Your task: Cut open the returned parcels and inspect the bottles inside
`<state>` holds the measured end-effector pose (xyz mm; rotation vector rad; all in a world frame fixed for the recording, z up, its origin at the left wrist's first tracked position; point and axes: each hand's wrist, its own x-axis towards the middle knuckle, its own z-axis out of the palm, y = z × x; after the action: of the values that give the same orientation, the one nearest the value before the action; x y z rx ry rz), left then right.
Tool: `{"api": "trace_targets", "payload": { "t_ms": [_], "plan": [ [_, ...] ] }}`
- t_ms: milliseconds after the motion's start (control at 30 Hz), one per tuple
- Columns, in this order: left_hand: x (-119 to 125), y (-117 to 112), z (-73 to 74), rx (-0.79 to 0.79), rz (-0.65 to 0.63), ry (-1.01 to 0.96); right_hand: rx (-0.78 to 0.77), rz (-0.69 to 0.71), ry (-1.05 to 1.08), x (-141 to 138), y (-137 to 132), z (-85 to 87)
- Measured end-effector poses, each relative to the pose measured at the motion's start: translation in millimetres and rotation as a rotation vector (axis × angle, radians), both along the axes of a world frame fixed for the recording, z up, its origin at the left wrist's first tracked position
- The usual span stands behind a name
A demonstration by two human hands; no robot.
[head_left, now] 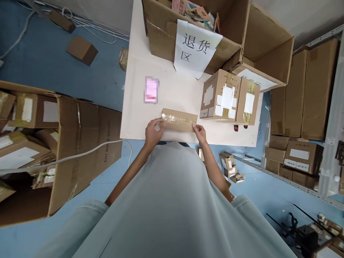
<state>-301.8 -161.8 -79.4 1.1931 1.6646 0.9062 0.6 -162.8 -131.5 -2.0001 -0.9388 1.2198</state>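
Note:
A long, narrow cardboard box (179, 120) with clear tape across its top is at the front part of the white table, directly before me. My left hand (154, 132) grips its left end, fingers and thumb closed at the edge. At the opposite end my right hand (199, 133) pinches the near right corner, thumb on top. Whether the box rests on the tabletop or is slightly raised, I cannot tell. Beyond its left end lies a blurred pink rectangular item (151, 90), apart from both hands.
Two taped cartons (225, 95) with white labels stand at the table's right. Behind them are a large open carton (163, 39) bearing a paper sign and another open carton (268, 39). A big box of parcels (67, 150) stands left; shelving (329, 143) with boxes is right.

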Motion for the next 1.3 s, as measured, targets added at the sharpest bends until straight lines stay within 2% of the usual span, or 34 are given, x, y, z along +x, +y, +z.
{"api": "trace_targets", "payload": {
  "t_ms": [100, 200, 267, 367, 533, 667, 767, 900, 1000, 1133, 1300],
  "plan": [
    [12.5, -4.4, 20.7, 0.082, -0.091, -0.017, -0.050, -0.102, 0.053, 13.1, -4.0, 0.7],
    [28.1, -7.1, 38.3, 0.128, -0.246, -0.052, -0.084, -0.190, 0.004, 26.9, -6.3, 3.8],
    [36.6, -7.9, 45.3, 0.139, -0.341, -0.062, -0.095, -0.219, -0.036, 32.8, -6.8, 6.0],
    [41.3, -7.9, 47.8, 0.165, -0.439, -0.065, -0.079, -0.228, -0.049, 33.6, -6.6, 8.5],
    [25.3, -7.3, 34.1, 0.174, -0.445, 0.017, -0.026, -0.184, -0.051, 15.1, -4.5, 11.1],
    [3.5, -6.5, 8.0, 0.129, -0.367, 0.141, 0.044, -0.124, -0.056, -11.3, -2.4, 13.7],
    [-9.0, -3.6, -10.8, 0.074, -0.318, 0.182, 0.104, -0.086, -0.169, -32.7, -1.7, 19.5],
    [-20.1, 1.2, -20.0, 0.079, -0.292, 0.195, 0.183, -0.028, -0.389, -59.8, -3.0, 39.2],
    [-34.3, 3.8, -20.8, 0.079, -0.187, 0.222, 0.266, 0.066, -0.448, -84.1, -4.0, 61.9],
    [-64.8, 7.4, -25.8, 0.056, -0.056, 0.260, 0.342, 0.226, -0.513, -124.6, -1.8, 89.6],
    [-89.3, 13.7, -32.1, -0.034, -0.033, 0.381, 0.378, 0.415, -0.667, -171.1, 7.5, 104.9]
  ]
}}
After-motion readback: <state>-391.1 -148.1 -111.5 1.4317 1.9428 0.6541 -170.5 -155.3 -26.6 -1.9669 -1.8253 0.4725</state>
